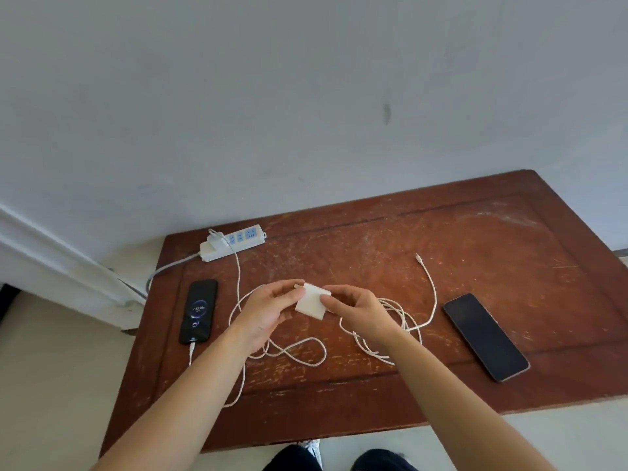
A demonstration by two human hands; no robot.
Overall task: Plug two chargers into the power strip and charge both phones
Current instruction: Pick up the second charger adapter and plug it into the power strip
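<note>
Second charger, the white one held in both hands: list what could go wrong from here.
1. The second charger trails a looped cable tangled near the first charger's cable; lifting it toward the power strip may snag and tug the charging phone.
2. The loose connector may drag away from the dark phone.

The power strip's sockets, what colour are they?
Light blue socket faces on a white power strip, clearest in the head view.
</note>
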